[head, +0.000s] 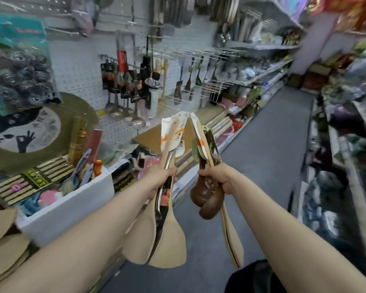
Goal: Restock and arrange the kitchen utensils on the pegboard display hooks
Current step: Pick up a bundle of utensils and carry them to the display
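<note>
Wooden spatulas (169, 246) are being gripped by the left hand (162, 177), brown ladles (199, 196) by the right hand (220, 178). Judged: stock is being carried; hanging on the white pegboard hooks (199, 52) requires threading the card holes.

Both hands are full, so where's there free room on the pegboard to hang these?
Bare pegboard lies between the scourer pack and the carded ladles; white hooks right of them look mostly empty. The white bin is crammed.

Pegboard (76, 68) runs along the left side. Hanging ladles (123, 115) sit on its hooks at mid-height. Bin (72, 199) on the shelf ledge below, lower left. Aisle floor (273, 144) down the centre, shelving (347, 144) on the right. Over the floor, left hand (161, 176) grips spatula bundle (167, 240); just right of it, right hand (218, 176) grips spoon bundle (203, 197).
</note>
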The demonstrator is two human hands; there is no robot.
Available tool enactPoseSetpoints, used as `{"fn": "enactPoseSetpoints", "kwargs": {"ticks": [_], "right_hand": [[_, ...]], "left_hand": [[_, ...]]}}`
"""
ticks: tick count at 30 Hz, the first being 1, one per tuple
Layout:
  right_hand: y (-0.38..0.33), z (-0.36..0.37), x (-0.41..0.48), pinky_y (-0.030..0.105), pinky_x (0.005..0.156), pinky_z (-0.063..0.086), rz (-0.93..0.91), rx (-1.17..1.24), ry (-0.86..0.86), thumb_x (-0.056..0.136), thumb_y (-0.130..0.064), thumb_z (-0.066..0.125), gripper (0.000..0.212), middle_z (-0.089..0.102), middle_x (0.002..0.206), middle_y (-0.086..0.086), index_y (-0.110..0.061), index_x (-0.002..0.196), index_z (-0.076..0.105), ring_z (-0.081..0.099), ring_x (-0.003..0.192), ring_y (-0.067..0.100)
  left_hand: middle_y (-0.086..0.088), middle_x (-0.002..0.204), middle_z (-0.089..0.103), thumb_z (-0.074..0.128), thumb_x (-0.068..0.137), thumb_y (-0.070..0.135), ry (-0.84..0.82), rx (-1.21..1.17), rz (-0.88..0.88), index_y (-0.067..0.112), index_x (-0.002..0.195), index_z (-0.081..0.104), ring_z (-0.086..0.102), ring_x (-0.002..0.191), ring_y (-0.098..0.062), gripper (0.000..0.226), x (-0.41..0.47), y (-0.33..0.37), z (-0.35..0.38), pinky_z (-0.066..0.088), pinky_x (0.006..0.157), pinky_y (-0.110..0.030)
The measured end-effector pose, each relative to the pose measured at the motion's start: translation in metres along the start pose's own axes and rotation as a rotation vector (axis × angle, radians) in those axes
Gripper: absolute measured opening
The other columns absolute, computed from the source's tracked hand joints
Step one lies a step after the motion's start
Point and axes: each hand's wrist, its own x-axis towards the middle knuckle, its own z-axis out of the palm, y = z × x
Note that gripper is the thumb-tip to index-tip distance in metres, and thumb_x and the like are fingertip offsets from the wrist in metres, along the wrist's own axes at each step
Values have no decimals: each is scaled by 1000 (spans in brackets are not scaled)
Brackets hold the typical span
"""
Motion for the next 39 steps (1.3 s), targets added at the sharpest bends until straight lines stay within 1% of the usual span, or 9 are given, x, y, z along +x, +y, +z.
{"fn": "enactPoseSetpoints", "kwargs": {"ticks": [4, 10, 14, 19, 23, 26, 29, 31, 39], "right_hand": [[-15, -30, 41, 19, 41, 39, 45, 30, 66, 89, -3, 65, 16, 56, 92, 16, -3, 104, 58, 43, 51, 12], [-38, -72, 89, 19, 39, 37, 75, 98, 144, 92, -1, 62, 12, 55, 92, 16, -5, 101, 56, 41, 51, 12], [-40, -101, 128, 19, 42, 38, 114, 127, 164, 90, -1, 64, 15, 56, 93, 16, -4, 103, 57, 42, 53, 12], [-43, -149, 194, 20, 41, 40, 125, 98, 166, 88, -4, 68, 17, 57, 92, 19, -3, 103, 59, 44, 52, 13], [-55, -207, 246, 19, 40, 40, 131, 91, 142, 88, -4, 69, 17, 58, 92, 18, -3, 102, 59, 44, 51, 13], [-67, -252, 280, 18, 39, 40, 134, 74, 123, 89, -4, 68, 16, 57, 92, 17, -3, 102, 59, 43, 51, 12], [-82, -298, 318, 19, 39, 41, 169, 46, 90, 88, -6, 69, 19, 60, 93, 16, -2, 105, 62, 45, 51, 12], [-88, -318, 337, 19, 41, 42, 177, 22, 89, 87, -6, 70, 23, 62, 94, 16, 1, 108, 64, 47, 52, 12], [-119, -357, 444, 19, 44, 44, 222, 11, -8, 85, -7, 72, 17, 63, 96, 16, -3, 99, 64, 46, 50, 10]], "left_hand": [[-5, 68, 69, 64, 92, 27, -62, -27, -5, 1, 117, 58, 62, 64, -18, 37, 57, 23, 21, 52, 68, -33], [-6, 65, 70, 67, 90, 24, -138, -21, -85, -4, 120, 55, 61, 61, -20, 42, 139, 48, 54, 50, 61, -29], [-9, 74, 69, 65, 92, 25, -175, 29, -100, -3, 121, 53, 58, 53, -15, 42, 176, 61, 83, 43, 47, -22], [-9, 75, 70, 65, 92, 25, -167, 50, -120, 0, 125, 51, 60, 56, -16, 44, 232, 79, 125, 41, 42, -20], [-4, 66, 69, 64, 92, 24, -152, 61, -129, -1, 126, 49, 56, 52, -15, 45, 280, 105, 175, 42, 42, -20], [3, 50, 64, 62, 92, 23, -140, 67, -146, -2, 113, 58, 52, 38, -10, 33, 314, 123, 216, 40, 39, -17], [-5, 68, 70, 64, 89, 23, -124, 30, -172, 1, 102, 64, 54, 54, -17, 26, 350, 141, 256, 45, 51, -24], [-8, 75, 72, 65, 88, 23, -117, 5, -183, 2, 104, 64, 55, 58, -19, 26, 367, 147, 271, 46, 55, -26], [-8, 72, 70, 65, 90, 24, -55, -53, -266, 0, 114, 60, 57, 44, -11, 35, 462, 162, 302, 44, 45, -21]]}}
